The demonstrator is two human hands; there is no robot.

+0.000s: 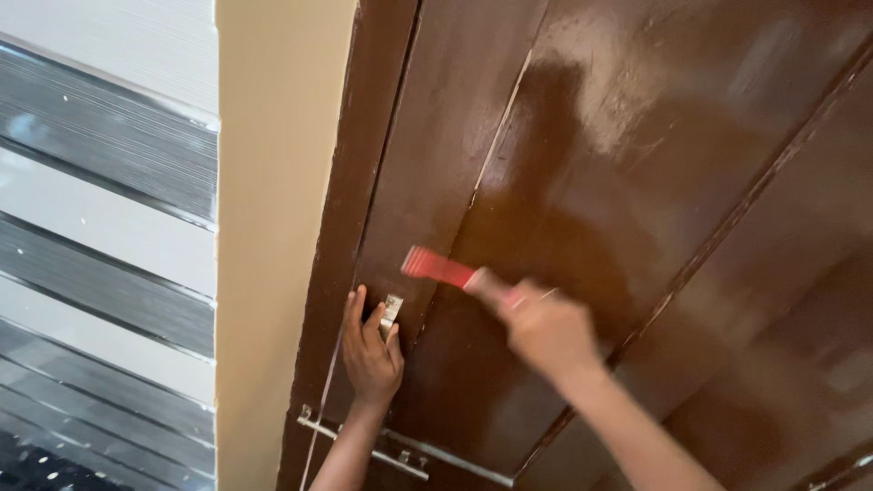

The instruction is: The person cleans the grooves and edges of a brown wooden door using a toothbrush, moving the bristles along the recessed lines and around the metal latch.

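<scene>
Left hand: my left hand lies flat against the glossy dark-brown wooden door, fingers loosely spread and pressed on the small pale metal fitting near the door's edge, not wrapped round anything.
Right hand: my right hand is blurred with motion, fingers closed round the handle of a flat red-bristled brush, whose tip sits on the door just above and right of the fitting.
Brush position: it touches the panel beside a pale vertical seam, close to my left fingertips.
Risk, as I judge it: the brush could smear over my left fingers or the metal fitting, since they sit just beside its tip.
Risk, frame side: a wide stroke could stray onto the cream-coloured wall strip next to the dark frame.
Door surface: smooth and shiny, with streaky sheen in the upper part, as if wet, though I cannot tell.
Hardware below: a thin silver metal bar with brackets crosses the door under my left wrist.
Far left: grey and white horizontal bands, ridged.
</scene>
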